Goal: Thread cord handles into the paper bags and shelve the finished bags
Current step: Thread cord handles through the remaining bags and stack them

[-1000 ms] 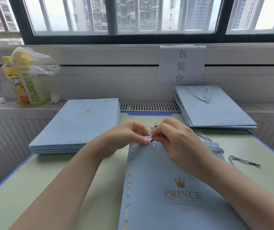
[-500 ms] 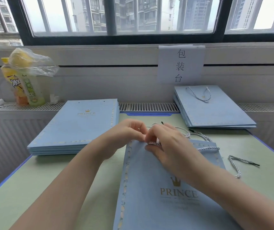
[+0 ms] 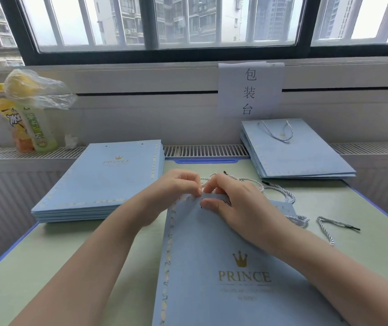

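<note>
A flat light-blue paper bag [image 3: 211,267] with a gold crown and "PRINCE" lies in front of me on the green table. My left hand [image 3: 176,187] and my right hand [image 3: 233,203] meet at its top edge. Both pinch there, the right thumb pressing the bag's upper rim. A grey-white twisted cord [image 3: 280,192] trails from under my right hand toward the right. Whether the left fingers hold the cord or the paper is hidden.
A stack of bags without handles [image 3: 103,180] lies at the left. A stack of bags with cord handles [image 3: 296,151] sits at the back right. A loose cord [image 3: 329,228] lies at the right. Drink bottles [image 3: 28,123] under a plastic bag stand on the radiator ledge.
The bag's top edge has lifted and shifted left under my fingers. My right hand turned so its thumb presses the rim, and cord has been drawn out behind it.
</note>
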A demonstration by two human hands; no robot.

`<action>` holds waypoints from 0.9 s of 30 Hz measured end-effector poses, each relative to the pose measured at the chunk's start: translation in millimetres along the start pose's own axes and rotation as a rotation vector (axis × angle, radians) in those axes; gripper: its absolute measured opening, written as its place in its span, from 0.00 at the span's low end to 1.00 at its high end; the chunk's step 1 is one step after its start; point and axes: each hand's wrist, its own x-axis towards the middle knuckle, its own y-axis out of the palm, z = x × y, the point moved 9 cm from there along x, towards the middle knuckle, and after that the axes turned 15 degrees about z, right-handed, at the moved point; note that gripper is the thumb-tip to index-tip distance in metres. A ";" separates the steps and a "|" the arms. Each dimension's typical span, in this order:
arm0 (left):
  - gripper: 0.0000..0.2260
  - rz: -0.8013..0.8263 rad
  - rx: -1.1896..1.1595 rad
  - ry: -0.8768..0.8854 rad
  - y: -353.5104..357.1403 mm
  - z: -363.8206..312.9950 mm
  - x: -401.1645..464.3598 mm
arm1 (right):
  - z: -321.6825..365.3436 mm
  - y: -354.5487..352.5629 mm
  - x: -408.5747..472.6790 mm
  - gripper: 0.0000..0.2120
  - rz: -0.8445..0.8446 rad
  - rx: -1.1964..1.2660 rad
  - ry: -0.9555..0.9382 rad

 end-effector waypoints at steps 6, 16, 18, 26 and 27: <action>0.24 -0.036 -0.067 -0.051 0.9 3.9 -3.7 | 9.0 -9.1 -2.4 0.09 -0.061 0.026 -0.057; 0.24 -0.056 -0.046 -0.036 3.5 3.4 -2.9 | 5.2 -8.6 -4.8 0.10 -0.037 -0.092 -0.137; 0.28 -0.113 0.000 0.006 -1.8 1.5 -1.8 | 6.4 -9.4 -5.7 0.11 -0.031 -0.129 -0.148; 0.22 -0.367 0.525 0.113 -21.6 -10.5 -6.3 | -8.8 -8.6 -0.3 0.16 -0.052 -0.404 -0.055; 0.22 -0.397 0.556 0.116 -22.9 -12.4 -7.5 | -6.2 -14.2 -2.5 0.17 -0.112 -0.447 -0.061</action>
